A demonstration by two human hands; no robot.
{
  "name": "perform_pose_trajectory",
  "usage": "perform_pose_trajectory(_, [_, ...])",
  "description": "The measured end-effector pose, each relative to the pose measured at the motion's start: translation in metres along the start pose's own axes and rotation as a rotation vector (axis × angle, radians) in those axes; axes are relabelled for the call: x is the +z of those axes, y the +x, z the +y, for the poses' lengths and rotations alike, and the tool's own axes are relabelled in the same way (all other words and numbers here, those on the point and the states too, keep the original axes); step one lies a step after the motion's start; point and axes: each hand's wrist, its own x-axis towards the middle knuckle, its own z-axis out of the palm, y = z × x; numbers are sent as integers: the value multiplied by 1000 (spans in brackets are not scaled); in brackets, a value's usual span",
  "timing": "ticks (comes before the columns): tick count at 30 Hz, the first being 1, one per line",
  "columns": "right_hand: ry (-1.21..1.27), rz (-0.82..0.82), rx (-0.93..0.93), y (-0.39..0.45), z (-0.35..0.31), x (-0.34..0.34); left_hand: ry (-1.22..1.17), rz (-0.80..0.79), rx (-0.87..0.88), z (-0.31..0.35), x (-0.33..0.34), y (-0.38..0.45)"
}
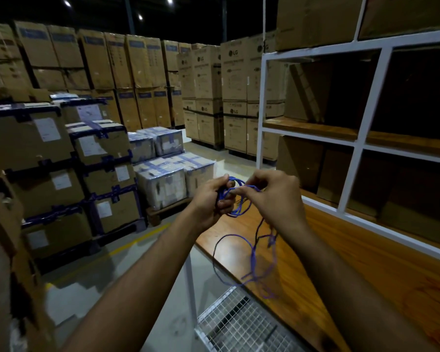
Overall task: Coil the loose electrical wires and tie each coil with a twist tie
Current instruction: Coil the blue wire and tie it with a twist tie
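Note:
A blue wire point(253, 257) hangs in loose loops from both hands down over the edge of the wooden shelf top point(341, 262). My left hand point(211, 199) is closed around a small bunch of coiled blue loops. Just to its right, my right hand point(274, 196) pinches a strand of the same wire between thumb and fingers. The two hands nearly touch, above the shelf's left end. A darker strand runs beside the blue one below the hands. No twist tie is visible.
A white metal rack point(351, 158) with wooden shelves and cardboard boxes stands to the right. A wire mesh basket point(239, 323) sits below the shelf edge. Stacked cartons on pallets point(99, 158) fill the left and back, with concrete floor between.

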Motion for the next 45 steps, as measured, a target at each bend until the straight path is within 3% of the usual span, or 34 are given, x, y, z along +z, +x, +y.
perform_pose_trajectory(4, [83,-64,119,18,14,-2,27,-132,-113,-2,1,-5])
perform_pose_trajectory(9, [251,-335,174,32,38,-1,40,-181,-240,4,0,-13])
perform_pose_trajectory(13, [316,-562,125,24,55,6,-84,-138,-231,14,-3,-13])
perform_pose_trajectory(16, [339,-773,153,15,65,4,-49,-66,-187,22,-7,-15])
perform_pose_trajectory(19, [428,-857,231,8,70,2,-28,-22,-173,27,-9,-15])
perform_pose_trajectory(23, [605,-847,301,7,86,-5,-96,31,-137,40,-19,-14])
perform_pose_trajectory(29, [637,-568,371,8,85,-8,-35,78,-120,49,-30,-16])
perform_pose_trajectory(32, [705,-633,336,7,75,-13,11,112,-108,46,-30,-17])
perform_pose_trajectory(35, [587,-647,214,10,66,-14,76,130,-101,40,-32,-15])
perform_pose_trajectory(41, [224,-457,16,18,58,2,83,142,-93,35,-29,-13])
perform_pose_trajectory(45, [-42,-438,28,21,67,19,39,116,-77,43,-27,-15])
